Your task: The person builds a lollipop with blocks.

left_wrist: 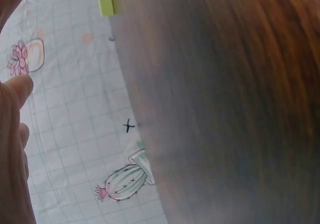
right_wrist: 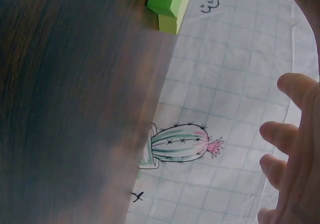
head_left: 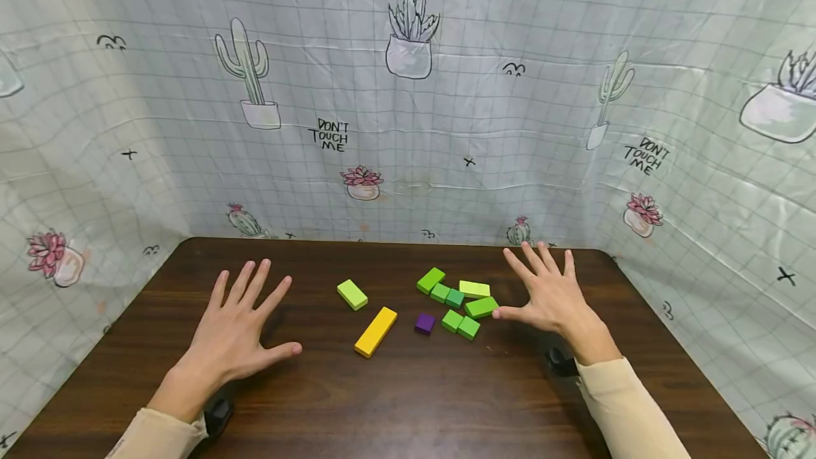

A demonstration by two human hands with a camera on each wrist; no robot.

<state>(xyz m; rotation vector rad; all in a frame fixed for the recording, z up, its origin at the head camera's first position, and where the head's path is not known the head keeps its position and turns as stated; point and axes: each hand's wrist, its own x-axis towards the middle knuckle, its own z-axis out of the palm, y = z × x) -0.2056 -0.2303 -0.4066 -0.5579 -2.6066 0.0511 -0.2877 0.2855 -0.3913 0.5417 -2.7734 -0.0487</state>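
Note:
My left hand (head_left: 232,331) is spread over the left part of the table, fingers straight, holding nothing. Closest to it are a lime block (head_left: 353,295) and a long yellow block (head_left: 376,332). My right hand (head_left: 551,296) is spread at the right, also holding nothing. Its thumb tip appears right beside a green block (head_left: 482,307); whether they touch I cannot tell. Around that lie a yellow-green block (head_left: 474,290), another green block (head_left: 431,280), several small green cubes (head_left: 452,321) and a purple cube (head_left: 425,324). In the right wrist view, the fingers (right_wrist: 282,136) are extended.
The dark wooden table (head_left: 357,409) has rounded far corners. A light grid-patterned curtain (head_left: 408,119) with cactus drawings surrounds its back and sides. Black straps with devices (head_left: 219,415) sit at both wrists.

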